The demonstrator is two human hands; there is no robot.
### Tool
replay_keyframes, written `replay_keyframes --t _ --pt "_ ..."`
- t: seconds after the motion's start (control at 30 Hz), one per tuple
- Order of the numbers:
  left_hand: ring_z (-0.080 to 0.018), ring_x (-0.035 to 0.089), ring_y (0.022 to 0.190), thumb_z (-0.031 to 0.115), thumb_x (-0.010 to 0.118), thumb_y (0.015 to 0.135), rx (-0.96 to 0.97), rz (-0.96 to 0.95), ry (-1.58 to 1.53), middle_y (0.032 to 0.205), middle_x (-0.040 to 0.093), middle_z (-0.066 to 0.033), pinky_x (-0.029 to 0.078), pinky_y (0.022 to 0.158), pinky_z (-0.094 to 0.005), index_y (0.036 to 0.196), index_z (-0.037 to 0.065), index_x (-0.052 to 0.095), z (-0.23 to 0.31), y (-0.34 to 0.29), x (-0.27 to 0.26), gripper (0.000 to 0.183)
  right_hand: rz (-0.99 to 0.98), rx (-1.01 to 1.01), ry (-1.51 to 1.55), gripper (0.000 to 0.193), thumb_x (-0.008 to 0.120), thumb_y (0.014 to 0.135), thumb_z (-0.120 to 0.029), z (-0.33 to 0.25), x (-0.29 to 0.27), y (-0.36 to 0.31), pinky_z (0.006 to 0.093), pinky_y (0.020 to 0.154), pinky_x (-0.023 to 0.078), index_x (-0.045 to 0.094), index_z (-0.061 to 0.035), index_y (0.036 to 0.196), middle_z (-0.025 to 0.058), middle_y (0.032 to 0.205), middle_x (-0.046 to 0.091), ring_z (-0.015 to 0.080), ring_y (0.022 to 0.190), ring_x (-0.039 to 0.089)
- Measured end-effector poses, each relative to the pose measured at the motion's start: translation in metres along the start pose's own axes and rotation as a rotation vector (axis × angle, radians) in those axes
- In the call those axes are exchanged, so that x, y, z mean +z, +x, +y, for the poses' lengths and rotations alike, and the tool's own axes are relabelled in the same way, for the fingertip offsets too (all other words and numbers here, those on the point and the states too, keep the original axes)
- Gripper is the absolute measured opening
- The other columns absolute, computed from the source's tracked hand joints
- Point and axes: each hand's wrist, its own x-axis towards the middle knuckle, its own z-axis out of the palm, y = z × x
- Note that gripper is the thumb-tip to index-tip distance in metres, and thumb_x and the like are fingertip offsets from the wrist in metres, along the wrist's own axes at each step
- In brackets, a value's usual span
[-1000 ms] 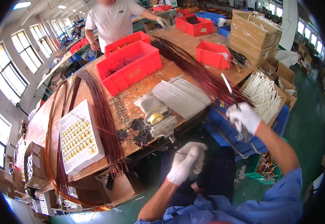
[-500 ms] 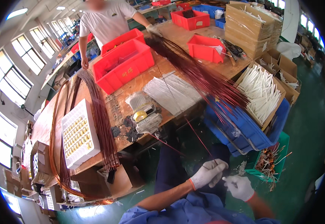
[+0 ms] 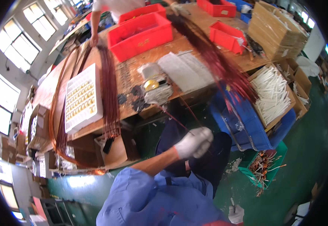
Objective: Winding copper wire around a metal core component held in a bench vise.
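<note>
My left hand (image 3: 195,143), in a white glove, is closed in front of my knees. Its fingers grip thin reddish-brown wire (image 3: 177,121) that stretches up to the table edge. At the edge, a cloth-wrapped block (image 3: 158,95) carries a yellow tape roll (image 3: 151,84). Low down on the right, away from the wire, my gloved right hand (image 3: 236,214) is closed around a short, thin pale piece (image 3: 232,202), too small to name.
Bundles of dark red wire (image 3: 224,64) lie across the wooden table. A white tray of yellow parts (image 3: 84,98) stands left. Red bins (image 3: 139,37) stand behind, with a person beyond. On the right are a box of white tubes (image 3: 271,90), a blue crate (image 3: 243,124) and a green scrap bin (image 3: 280,154).
My right hand has gone from beside my left hand down to the lower right. The left hand has moved left and up, still gripping wire. The view has tilted downward.
</note>
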Motion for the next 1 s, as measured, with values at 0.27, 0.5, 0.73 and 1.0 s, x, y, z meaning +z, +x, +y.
replay_keyframes --t 0.27,0.5,0.73,1.0 --pt "-0.0085 0.062 0.057 0.039 0.058 0.112 -0.154 -0.426 0.235 0.074 0.065 0.0000 0.048 0.049 -0.0269 0.103 0.008 0.068 -0.066 -0.052 0.053 0.034 -0.137 0.074 0.646 0.010 0.069 0.097 -0.005 -0.176 -0.006 0.084 0.0295 0.052 0.041 0.074 0.0013 0.090 0.0024 0.061 0.059 0.0089 0.052 0.052" --pt "-0.0069 0.051 0.046 0.052 0.050 0.114 0.122 0.051 0.124 0.064 0.057 -0.0009 0.041 0.040 -0.0221 0.107 0.001 0.063 0.020 -0.114 -0.036 0.054 -0.322 -0.055 0.567 0.014 0.069 0.097 -0.005 -0.150 0.019 0.073 0.0243 0.054 0.040 0.078 0.0048 0.091 -0.0004 0.064 0.061 0.0024 0.060 0.052" --pt "-0.0062 0.057 0.055 0.049 0.052 0.114 -0.026 -0.229 0.282 0.070 0.060 0.0007 0.046 0.048 -0.0227 0.107 0.006 0.066 -0.038 -0.127 0.009 0.046 -0.302 -0.325 0.671 0.015 0.069 0.097 -0.007 -0.254 0.015 0.146 0.0247 0.052 0.041 0.078 0.0051 0.099 -0.0028 0.061 0.060 0.0047 0.055 0.054" --pt "-0.0051 0.046 0.043 0.048 0.053 0.114 0.197 -0.060 0.038 0.058 0.053 -0.0002 0.036 0.040 -0.0229 0.104 -0.002 0.063 0.028 -0.129 -0.041 0.052 -0.561 -0.074 0.910 0.020 0.066 0.099 -0.008 -0.245 0.005 0.140 0.0227 0.054 0.043 0.079 0.0064 0.104 -0.0012 0.067 0.065 0.0043 0.058 0.056"
